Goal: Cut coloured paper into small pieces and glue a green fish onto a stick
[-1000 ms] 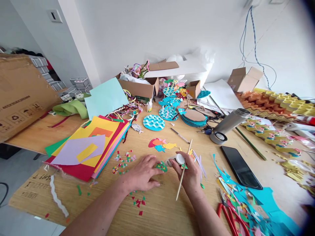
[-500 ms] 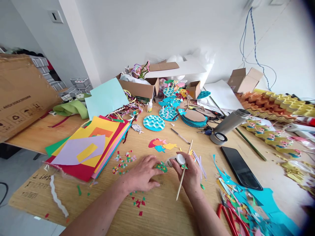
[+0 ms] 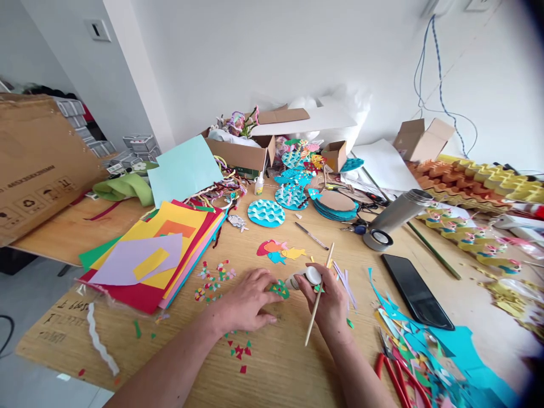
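Observation:
My left hand [image 3: 250, 299] rests palm down, fingers apart, its fingertips at the edge of a green paper fish [image 3: 279, 289] with small coloured pieces on it. In my right hand [image 3: 326, 297] are a small white-capped bottle [image 3: 306, 277], tipped toward the fish, and a thin wooden stick [image 3: 318, 300] that slants across the fingers. Beyond the hands lie a red and orange paper fish [image 3: 270, 247], a blue one [image 3: 276, 257] and a yellow one [image 3: 294, 253]. Tiny paper cuttings [image 3: 215, 277] are scattered left of my left hand, and red triangles [image 3: 240, 351] lie nearer me.
Coloured paper sheets [image 3: 157, 249] are stacked at the left. On the right are a black phone [image 3: 417, 290], a steel flask [image 3: 397, 212], red-handled scissors [image 3: 395, 368] and blue paper scraps [image 3: 459, 351]. A wavy blue disc [image 3: 266, 213] and a brush [image 3: 311, 235] lie farther back.

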A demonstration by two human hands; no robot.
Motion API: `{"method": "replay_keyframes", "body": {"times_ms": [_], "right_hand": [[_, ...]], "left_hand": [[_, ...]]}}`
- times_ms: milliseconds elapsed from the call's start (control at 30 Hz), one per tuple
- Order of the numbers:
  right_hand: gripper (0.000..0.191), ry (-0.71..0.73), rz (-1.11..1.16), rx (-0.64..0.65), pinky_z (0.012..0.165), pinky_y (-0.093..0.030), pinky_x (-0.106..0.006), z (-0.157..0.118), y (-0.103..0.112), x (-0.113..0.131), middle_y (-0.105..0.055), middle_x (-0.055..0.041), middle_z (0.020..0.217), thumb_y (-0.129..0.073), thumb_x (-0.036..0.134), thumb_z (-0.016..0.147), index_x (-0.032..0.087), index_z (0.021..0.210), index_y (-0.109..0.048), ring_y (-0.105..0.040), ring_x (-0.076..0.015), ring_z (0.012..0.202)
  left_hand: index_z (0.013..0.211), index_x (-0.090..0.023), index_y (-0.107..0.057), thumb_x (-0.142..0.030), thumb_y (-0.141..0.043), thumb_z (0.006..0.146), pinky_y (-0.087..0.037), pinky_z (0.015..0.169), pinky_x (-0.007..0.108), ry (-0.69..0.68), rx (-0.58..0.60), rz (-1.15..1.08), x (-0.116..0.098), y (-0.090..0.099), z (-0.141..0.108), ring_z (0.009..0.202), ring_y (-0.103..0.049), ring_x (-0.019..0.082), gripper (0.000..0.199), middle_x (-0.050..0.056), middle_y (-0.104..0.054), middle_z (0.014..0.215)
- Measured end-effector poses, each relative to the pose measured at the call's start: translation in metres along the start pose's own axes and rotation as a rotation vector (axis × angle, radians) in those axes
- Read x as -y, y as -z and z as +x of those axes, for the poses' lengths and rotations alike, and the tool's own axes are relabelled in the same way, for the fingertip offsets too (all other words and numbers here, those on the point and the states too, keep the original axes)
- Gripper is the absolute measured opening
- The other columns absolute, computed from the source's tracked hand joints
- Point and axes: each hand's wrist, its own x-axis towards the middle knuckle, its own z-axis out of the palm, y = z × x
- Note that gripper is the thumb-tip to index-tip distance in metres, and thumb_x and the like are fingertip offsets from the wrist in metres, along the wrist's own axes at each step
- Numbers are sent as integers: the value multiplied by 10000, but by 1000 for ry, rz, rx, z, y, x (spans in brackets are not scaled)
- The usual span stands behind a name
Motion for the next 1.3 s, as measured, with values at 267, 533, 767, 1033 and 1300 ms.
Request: {"method": "replay_keyframes", "body": {"times_ms": [267,533,767,1033,1300], "right_hand": [[238,-7,-2,-12,492,-395,-241,2,-1,1,-563,26,636,-615,414,815,193,892,-573,-484,-122,506],[248,-29,9,-21,494,-399,-245,1,-1,1,-565,24,636,-619,424,806,191,878,-578,-483,-121,502],[259,-71,37,-9,499,-399,-243,1,0,0,-554,29,628,-635,438,788,196,862,-581,-475,-121,511],[285,-199,66,-92,498,-383,-245,-1,1,-7,-535,17,655,-602,444,808,174,897,-579,-452,-117,520],[281,-267,138,-39,493,-384,-246,1,-3,-5,-546,21,613,-665,448,746,184,803,-585,-465,-122,513]], "left_hand": [[1164,-289,-610,-413,-695,745,-298,1073,453,6,-5,2,0,0,0,1249,-348,272,445,49,-503,1243],[1165,-277,-611,-420,-681,758,-298,1078,438,7,4,7,-1,0,0,1252,-345,266,438,53,-498,1242],[1158,-286,-615,-409,-695,746,-307,1066,459,5,-6,6,-1,1,0,1247,-354,277,437,54,-506,1240],[1150,-280,-619,-385,-707,740,-327,1054,442,-1,-16,-4,-4,5,1,1211,-387,262,433,52,-522,1207],[1142,-275,-623,-382,-713,733,-338,1041,440,-3,-19,10,-4,4,1,1197,-391,264,432,53,-521,1210]]}}
